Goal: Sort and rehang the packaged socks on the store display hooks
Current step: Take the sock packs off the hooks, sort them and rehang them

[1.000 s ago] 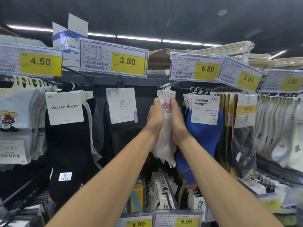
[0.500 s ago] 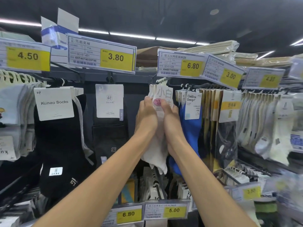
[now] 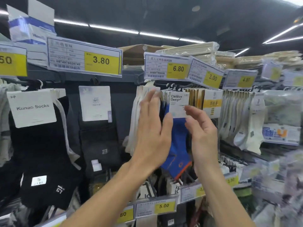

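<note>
A bundle of white packaged socks (image 3: 134,112) hangs on a hook under the 6.80 price tag (image 3: 166,68). My left hand (image 3: 152,128) is flat and open just in front of the bundle's right side, fingers spread upward, holding nothing. My right hand (image 3: 202,133) is open a little to the right, fingers curled loosely, in front of the blue socks (image 3: 177,145) with the "Classics Design" card (image 3: 177,104). Whether either hand touches a pack I cannot tell.
Black Kunao socks (image 3: 37,145) and dark socks (image 3: 98,141) hang at the left. Yellow-carded packs (image 3: 211,102) and white socks (image 3: 241,122) fill the hooks at the right. A lower row with a 5.00 tag (image 3: 156,207) sits below my arms. Boxes and paper bundles lie on top.
Both hands have let go of the white sock bundle and opened, pulling back and slightly right. The bundle now hangs on its hook. The camera has turned a little to the right.
</note>
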The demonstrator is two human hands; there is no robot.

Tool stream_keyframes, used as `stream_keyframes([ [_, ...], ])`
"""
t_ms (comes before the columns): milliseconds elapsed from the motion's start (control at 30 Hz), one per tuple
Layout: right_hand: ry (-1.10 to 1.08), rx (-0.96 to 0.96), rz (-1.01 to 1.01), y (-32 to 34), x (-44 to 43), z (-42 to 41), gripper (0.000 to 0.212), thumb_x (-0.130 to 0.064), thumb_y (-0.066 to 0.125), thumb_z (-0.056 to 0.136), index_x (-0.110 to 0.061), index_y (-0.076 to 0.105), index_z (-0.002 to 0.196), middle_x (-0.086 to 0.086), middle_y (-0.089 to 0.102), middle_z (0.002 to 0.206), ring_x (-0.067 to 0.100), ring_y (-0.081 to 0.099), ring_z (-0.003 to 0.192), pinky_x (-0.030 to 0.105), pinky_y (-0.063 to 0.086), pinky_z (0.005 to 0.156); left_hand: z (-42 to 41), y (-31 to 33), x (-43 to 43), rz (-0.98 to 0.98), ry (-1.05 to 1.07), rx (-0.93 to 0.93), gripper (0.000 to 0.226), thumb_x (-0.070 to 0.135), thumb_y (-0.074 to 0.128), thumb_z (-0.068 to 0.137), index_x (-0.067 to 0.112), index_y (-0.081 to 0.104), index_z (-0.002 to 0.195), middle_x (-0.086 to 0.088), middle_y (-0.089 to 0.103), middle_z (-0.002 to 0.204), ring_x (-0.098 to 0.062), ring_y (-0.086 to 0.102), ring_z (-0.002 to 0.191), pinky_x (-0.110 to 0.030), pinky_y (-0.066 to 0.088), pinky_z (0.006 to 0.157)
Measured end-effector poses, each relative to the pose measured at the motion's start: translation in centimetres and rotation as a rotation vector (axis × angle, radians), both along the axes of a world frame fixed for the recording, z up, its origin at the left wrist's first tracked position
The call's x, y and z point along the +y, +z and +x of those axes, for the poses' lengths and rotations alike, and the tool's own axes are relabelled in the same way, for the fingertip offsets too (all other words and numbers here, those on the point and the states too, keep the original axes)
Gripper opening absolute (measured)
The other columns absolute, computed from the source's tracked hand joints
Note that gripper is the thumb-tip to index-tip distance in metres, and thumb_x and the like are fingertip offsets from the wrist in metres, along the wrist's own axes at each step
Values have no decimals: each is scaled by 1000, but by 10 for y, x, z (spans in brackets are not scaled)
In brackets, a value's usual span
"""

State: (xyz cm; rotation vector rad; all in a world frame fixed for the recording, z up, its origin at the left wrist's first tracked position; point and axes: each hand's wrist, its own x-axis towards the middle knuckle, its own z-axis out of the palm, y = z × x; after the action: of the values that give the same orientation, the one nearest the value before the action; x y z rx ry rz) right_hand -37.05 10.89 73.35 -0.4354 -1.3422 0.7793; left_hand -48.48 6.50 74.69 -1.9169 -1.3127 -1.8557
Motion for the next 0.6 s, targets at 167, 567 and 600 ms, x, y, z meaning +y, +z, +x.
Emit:
stream_keyframes([
  [167,-26,-202,-128,6,51,-11,51,-26,55,97,-21,42,146,0,56,142,17,51,132,44,42,111,27,-3,33,-248,-136,-240,65,32,39,101,23,8,157,12,10,163,0,6,149,-24,9,123],
  [567,131,-272,-185,2,83,-9,42,-21,59,98,-33,43,135,-15,59,119,7,57,117,18,44,89,37,-10,75,-377,-66,-623,48,31,34,103,29,30,151,2,43,152,-21,41,139,-42,35,114],
  [600,142,-280,-172,0,83,-8,43,-21,58,99,-31,41,137,-13,58,123,10,55,120,19,43,91,41,-12,76,-346,-53,-639,43,30,35,104,29,36,147,4,50,146,-20,46,134,-37,41,109],
])
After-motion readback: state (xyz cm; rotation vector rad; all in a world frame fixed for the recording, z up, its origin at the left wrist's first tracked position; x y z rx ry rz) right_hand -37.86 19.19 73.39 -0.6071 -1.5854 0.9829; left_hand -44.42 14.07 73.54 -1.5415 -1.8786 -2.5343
